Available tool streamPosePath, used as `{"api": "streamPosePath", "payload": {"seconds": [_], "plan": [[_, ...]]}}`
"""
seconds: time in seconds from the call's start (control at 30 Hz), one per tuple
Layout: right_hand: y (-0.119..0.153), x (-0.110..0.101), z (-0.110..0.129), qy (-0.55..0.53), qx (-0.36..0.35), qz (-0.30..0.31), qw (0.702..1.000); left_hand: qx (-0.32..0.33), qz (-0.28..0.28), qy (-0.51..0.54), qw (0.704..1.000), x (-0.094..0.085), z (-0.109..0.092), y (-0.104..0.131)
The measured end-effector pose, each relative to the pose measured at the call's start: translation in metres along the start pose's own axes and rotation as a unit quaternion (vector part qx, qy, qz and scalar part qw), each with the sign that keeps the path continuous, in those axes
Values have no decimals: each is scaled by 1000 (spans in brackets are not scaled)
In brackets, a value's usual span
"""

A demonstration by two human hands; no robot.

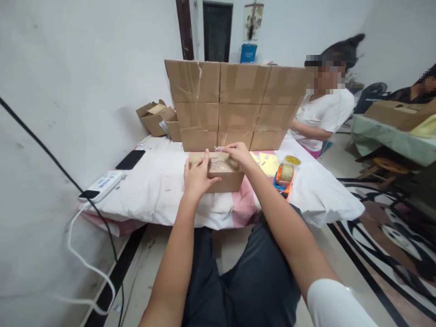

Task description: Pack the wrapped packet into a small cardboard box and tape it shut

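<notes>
Carton (221, 175) closed – left hand (196, 176) flat on top | right hand (238, 154) pinching its far edge

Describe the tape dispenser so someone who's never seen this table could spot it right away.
Start at the tall wall of stacked brown cardboard boxes on the white-covered table. In front lies a small brown cardboard box under the person's two hands; just right of it sits the orange tape dispenser, the only bright orange object, holding a tan roll.

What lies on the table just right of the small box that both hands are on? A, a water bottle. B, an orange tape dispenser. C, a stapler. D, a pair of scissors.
B: an orange tape dispenser with a roll of tape lies right of the small box, near the right hand.
</notes>
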State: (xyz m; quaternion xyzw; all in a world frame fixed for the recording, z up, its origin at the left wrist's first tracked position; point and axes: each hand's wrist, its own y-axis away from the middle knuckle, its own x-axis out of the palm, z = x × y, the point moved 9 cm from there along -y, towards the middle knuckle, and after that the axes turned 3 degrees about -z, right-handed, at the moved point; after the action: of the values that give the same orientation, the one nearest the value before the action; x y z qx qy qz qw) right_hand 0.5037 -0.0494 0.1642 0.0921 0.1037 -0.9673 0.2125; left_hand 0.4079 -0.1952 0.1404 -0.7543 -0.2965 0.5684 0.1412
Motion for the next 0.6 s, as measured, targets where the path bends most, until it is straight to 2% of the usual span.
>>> {"api": "streamPosePath", "payload": {"seconds": [0.17, 0.33, 0.43, 0.6], "plan": [[11, -5, 10, -56, 6, 22, 998, -2, -1, 1, 1000, 0, 1, -1], [19, 9, 17, -64, 3, 73, 995, -11, 1, -7, 1000, 0, 2, -2], [15, 16, 12, -20, -15, 57, 998, -12, -6, -16, 1000, -2, 1, -2], [6, 20, -4, 116, -29, 10, 993, -4, -17, -10, 1000, 0, 0, -1]]}}
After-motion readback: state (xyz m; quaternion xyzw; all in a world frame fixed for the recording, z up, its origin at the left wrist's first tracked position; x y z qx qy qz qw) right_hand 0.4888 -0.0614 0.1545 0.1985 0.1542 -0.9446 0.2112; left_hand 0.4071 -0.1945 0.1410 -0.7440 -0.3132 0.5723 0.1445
